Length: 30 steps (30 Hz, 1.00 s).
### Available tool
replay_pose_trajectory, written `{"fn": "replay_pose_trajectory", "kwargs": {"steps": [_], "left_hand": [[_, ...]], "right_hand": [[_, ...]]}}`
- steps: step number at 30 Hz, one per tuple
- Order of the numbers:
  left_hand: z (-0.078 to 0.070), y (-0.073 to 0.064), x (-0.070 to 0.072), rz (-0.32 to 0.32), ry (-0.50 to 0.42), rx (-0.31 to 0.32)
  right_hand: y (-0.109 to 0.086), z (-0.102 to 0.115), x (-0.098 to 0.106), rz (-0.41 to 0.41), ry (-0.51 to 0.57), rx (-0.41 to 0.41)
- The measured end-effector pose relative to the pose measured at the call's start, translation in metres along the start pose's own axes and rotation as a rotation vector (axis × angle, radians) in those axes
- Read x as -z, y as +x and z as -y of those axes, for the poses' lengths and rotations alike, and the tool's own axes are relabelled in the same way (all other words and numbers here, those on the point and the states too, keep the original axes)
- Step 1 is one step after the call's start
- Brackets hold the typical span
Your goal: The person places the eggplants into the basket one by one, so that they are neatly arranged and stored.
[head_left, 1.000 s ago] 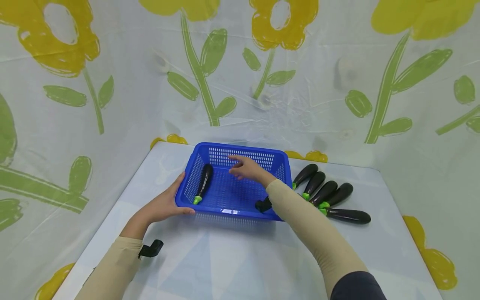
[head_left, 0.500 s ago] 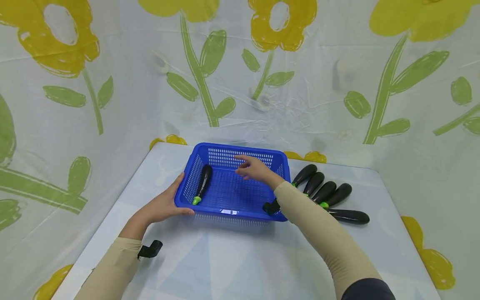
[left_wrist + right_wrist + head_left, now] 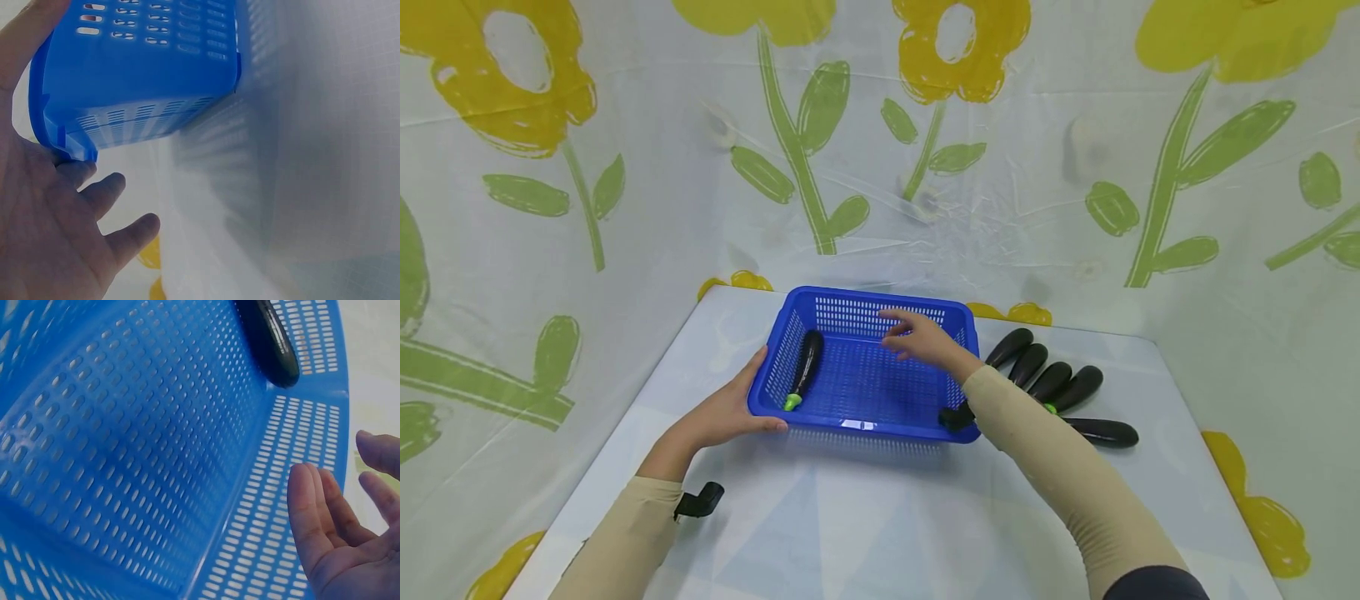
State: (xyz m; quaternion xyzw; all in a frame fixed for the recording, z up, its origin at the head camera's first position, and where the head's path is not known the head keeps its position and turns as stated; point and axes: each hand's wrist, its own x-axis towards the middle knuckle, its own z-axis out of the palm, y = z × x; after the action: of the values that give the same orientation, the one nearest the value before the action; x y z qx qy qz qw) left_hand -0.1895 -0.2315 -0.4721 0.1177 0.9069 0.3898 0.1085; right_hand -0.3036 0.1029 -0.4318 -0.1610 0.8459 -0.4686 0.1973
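Note:
A blue plastic basket (image 3: 865,400) with slotted walls stands on the table. One dark eggplant (image 3: 807,367) with a green cap lies inside along its left wall. My left hand (image 3: 722,412) holds the basket's front left corner, thumb on the front rim and fingers at the left side; in the left wrist view, some fingers (image 3: 134,237) spread off below the rim. Over the basket's right half hovers my right hand (image 3: 921,340), its fingers loosely extended and nothing in them. In the right wrist view, the eggplant (image 3: 270,344) is apart from that hand.
Several eggplants (image 3: 1078,387) lie fanned out on the table right of the basket, their stem ends partly behind my right sleeve (image 3: 1045,467). A flower-printed curtain (image 3: 1015,200) hangs behind the white table (image 3: 850,525).
My right hand has drifted right across the basket, its forearm covering more of the eggplants' stem ends. The left hand, the basket and the eggplant in it stay in place.

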Motion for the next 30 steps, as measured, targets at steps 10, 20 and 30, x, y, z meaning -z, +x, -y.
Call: {"fn": "replay_pose_trajectory", "kwargs": {"steps": [10, 20, 30], "left_hand": [[-0.001, -0.001, -0.001, 0.002, 0.009, -0.001], [-0.001, -0.002, 0.001, 0.004, 0.012, 0.017], [0.0, -0.001, 0.0, -0.006, -0.004, 0.006]], "right_hand": [[-0.01, -0.001, 0.009, -0.045, -0.027, -0.002], [-0.014, -0.003, 0.013, -0.071, -0.071, -0.016], [-0.019, -0.005, 0.021, -0.099, -0.052, 0.002]]}}
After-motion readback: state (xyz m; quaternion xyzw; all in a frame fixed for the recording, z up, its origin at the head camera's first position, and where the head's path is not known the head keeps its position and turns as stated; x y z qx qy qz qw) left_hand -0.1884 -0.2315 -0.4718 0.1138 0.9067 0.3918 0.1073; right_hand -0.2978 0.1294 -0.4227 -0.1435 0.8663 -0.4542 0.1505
